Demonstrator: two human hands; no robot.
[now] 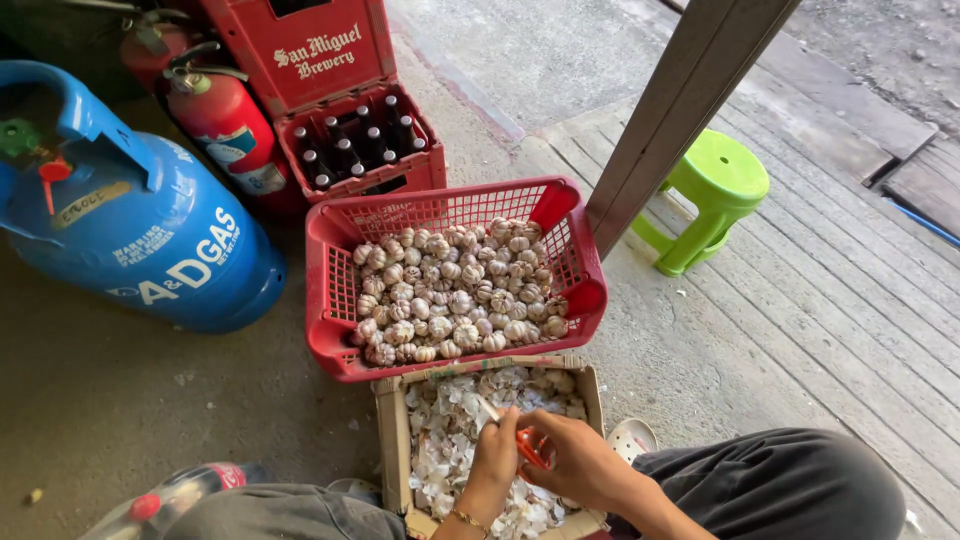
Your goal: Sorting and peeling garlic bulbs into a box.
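My left hand (pixel 496 452) and my right hand (pixel 578 462) meet over a cardboard box (pixel 392 440) full of white garlic skins. The right hand grips a small tool with a red-orange handle (pixel 531 447), its pale tip pointing up-left toward the left hand's fingers. The left hand seems to pinch a garlic piece, mostly hidden by the fingers. A gold bracelet circles my left wrist. Just beyond the box stands a red plastic basket (pixel 335 270) heaped with whole garlic bulbs (pixel 455 290).
A blue gas cylinder (pixel 150 225) lies at the left, with two red fire extinguishers (pixel 225 120) behind it. A red crate of dark bottles (pixel 360 145) stands at the back. A slanted metal post (pixel 680 100) and a green stool (pixel 712 195) are at the right. A plastic bottle (pixel 175 495) lies near my knee.
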